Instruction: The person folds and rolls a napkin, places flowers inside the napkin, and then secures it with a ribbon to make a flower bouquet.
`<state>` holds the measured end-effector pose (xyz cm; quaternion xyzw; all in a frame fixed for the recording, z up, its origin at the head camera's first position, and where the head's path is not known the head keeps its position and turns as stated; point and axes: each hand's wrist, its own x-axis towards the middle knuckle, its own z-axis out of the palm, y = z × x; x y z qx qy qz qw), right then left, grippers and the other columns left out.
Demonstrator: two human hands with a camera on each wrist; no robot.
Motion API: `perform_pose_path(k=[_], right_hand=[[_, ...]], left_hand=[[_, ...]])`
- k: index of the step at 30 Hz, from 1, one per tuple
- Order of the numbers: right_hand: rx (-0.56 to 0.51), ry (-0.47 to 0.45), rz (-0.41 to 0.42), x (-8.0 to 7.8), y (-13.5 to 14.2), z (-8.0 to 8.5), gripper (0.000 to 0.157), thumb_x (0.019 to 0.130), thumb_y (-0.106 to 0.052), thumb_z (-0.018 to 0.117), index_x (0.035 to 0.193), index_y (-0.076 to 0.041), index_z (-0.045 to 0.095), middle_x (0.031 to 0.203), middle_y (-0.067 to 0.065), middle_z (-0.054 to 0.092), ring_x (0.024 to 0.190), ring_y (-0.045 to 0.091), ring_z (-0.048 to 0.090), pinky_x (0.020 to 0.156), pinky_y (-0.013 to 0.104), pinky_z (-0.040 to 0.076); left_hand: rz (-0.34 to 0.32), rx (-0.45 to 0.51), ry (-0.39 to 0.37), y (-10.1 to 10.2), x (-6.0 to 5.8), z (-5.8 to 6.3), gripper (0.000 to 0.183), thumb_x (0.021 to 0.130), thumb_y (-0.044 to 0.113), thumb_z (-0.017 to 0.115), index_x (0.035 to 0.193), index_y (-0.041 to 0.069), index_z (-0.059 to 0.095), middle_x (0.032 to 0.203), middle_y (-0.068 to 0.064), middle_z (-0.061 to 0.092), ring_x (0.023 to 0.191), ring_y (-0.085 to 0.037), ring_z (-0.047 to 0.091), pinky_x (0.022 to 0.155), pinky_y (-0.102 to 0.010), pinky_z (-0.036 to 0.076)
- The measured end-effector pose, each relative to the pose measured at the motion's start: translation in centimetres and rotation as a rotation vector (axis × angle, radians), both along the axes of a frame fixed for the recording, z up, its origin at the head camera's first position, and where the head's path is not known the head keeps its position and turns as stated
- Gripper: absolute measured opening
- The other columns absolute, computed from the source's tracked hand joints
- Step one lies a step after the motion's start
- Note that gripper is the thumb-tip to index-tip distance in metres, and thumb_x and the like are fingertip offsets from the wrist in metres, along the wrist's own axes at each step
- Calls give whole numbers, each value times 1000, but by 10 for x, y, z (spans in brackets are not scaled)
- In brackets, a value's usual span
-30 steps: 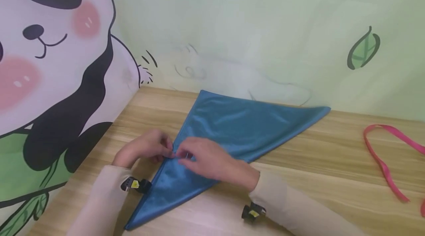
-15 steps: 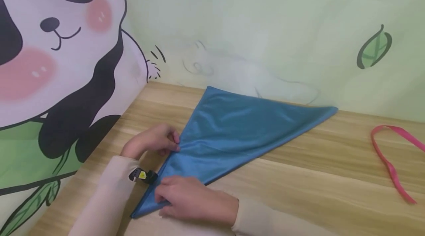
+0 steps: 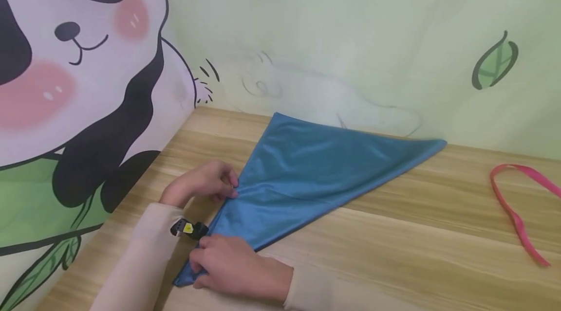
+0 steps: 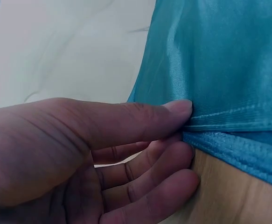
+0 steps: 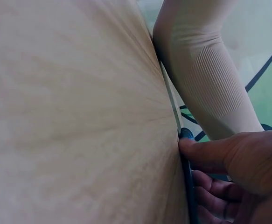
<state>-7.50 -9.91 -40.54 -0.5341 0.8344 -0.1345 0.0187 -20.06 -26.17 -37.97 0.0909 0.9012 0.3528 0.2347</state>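
A shiny blue cloth, folded into a triangle, lies on the wooden table. My left hand pinches its left edge around halfway along. In the left wrist view the thumb presses on the hemmed upper layer, and a second hemmed layer shows below it. Close to the cloth's near corner, my right hand is curled over the fabric. The right wrist view has the thumb against the cloth's narrow dark-blue edge with bent fingers on the far side. Part of the corner is hidden by this hand.
At the right of the wooden table lies a looped pink ribbon. A pale green wall stands along the back, with a panda picture at left. A small black camera sits on the left wrist.
My right hand has left the spot beside the left hand and moved down to the cloth's near corner. The left hand keeps its pinch. The head view has shifted slightly.
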Motion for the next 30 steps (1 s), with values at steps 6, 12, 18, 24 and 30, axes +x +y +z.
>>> perform_pose_path(k=[6,12,18,24,30], right_hand=[[-96,31,9,-1,3,-6,9,94,-27,78,87,-27,73,81,-14,55,75,-1,53,59,13,36],[-225,-90,-6,-3,16,-10,10,92,-19,77,87,-22,70,80,-16,56,74,-6,51,64,9,38],[-441,-451,-62,-7,31,-16,15,90,-3,77,87,-13,66,82,-10,65,77,-10,53,75,8,46],[-642,-861,-174,-8,44,-22,11,94,3,71,91,-7,67,86,-7,70,82,-3,66,79,20,57],[-779,-925,-321,-9,56,-21,3,98,-4,71,97,-7,70,87,-4,71,83,6,69,77,23,57]], left_hand=[[-1,19,5,-2,-1,-3,16,91,3,81,100,0,68,85,-9,67,70,-21,65,64,-34,58],[-56,45,8,-6,-1,-4,17,90,5,82,99,1,68,76,-6,67,65,-17,61,60,-31,53],[-218,108,55,-18,0,1,16,88,11,84,95,3,72,74,-2,65,63,-14,57,59,-27,48],[-368,273,-95,-27,13,7,15,94,14,79,104,2,78,92,-11,76,83,-21,71,79,-31,58],[-493,406,-184,-27,21,14,24,98,17,74,113,0,79,110,-16,78,103,-26,74,96,-35,56]])
